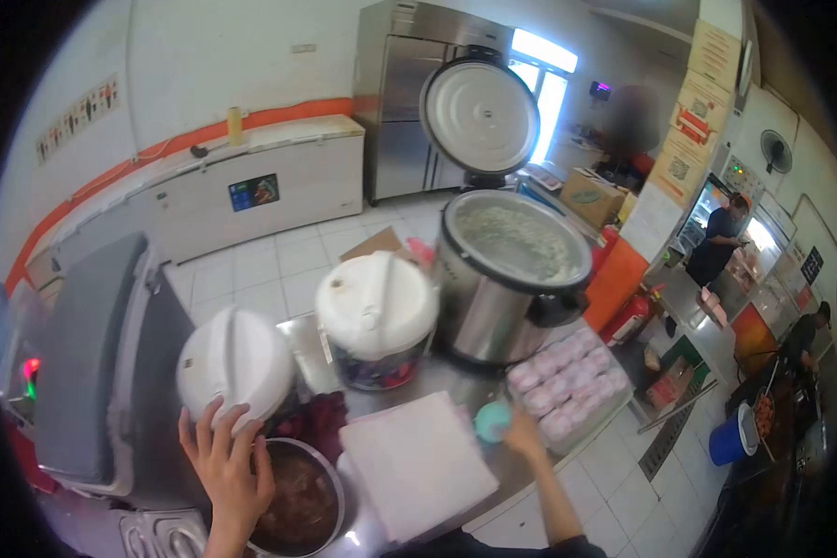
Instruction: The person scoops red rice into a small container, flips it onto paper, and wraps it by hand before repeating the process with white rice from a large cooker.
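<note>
My left hand (225,472) is open with its fingers spread, the fingertips at the front edge of a white round lid (235,358) with a raised handle bar. Below and beside that hand stands a metal pot (299,502) of brown, chunky food, partly covered by my wrist. My right hand (523,435) is closed on the side of a small mint-green cup (494,422); its fingertips are blurred. Between my hands lies a stack of white paper sheets (420,465). A tray of wrapped, pinkish-white round items (567,381) sits just beyond my right hand.
A large steel rice cooker (493,316) stands with its lid (480,116) raised. Beside it is a white-lidded clear tub (377,312). A grey insulated box (88,363) stands at left, chest freezers (260,191) behind. Two people work at far right, near a blue bucket (733,442).
</note>
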The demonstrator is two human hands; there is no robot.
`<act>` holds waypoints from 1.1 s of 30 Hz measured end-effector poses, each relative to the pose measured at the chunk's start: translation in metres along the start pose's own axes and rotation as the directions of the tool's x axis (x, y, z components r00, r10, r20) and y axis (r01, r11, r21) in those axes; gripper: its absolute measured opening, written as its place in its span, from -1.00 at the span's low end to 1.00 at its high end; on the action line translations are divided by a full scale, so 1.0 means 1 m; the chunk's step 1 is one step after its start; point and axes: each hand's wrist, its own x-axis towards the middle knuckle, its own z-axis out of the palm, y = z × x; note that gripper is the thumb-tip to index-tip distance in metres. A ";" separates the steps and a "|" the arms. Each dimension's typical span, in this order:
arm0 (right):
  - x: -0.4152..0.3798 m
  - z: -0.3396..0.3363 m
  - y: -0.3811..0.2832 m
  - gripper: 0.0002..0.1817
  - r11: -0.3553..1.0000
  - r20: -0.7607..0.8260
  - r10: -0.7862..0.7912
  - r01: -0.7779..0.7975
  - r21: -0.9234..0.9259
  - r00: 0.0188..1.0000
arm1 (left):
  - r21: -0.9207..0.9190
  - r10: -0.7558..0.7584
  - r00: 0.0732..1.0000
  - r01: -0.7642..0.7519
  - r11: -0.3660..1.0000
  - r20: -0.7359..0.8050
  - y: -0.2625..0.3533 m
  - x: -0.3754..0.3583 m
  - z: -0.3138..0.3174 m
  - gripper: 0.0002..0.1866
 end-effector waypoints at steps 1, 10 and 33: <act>-0.014 -0.004 -0.015 0.04 0.980 0.119 0.182 -0.169 -0.107 0.976 | -0.007 0.008 1.000 -0.008 1.000 -0.004 0.023 0.015 0.016 -0.87; -0.012 -0.027 0.053 -0.38 0.970 0.455 0.243 -0.214 -0.116 0.857 | -0.268 0.333 0.941 -0.336 0.903 -0.059 0.198 0.168 0.147 -0.86; 0.149 -0.343 0.202 -0.09 0.830 -0.055 0.255 -0.190 0.524 0.965 | -0.256 0.294 0.059 -0.352 0.900 0.954 0.319 0.346 0.415 -0.49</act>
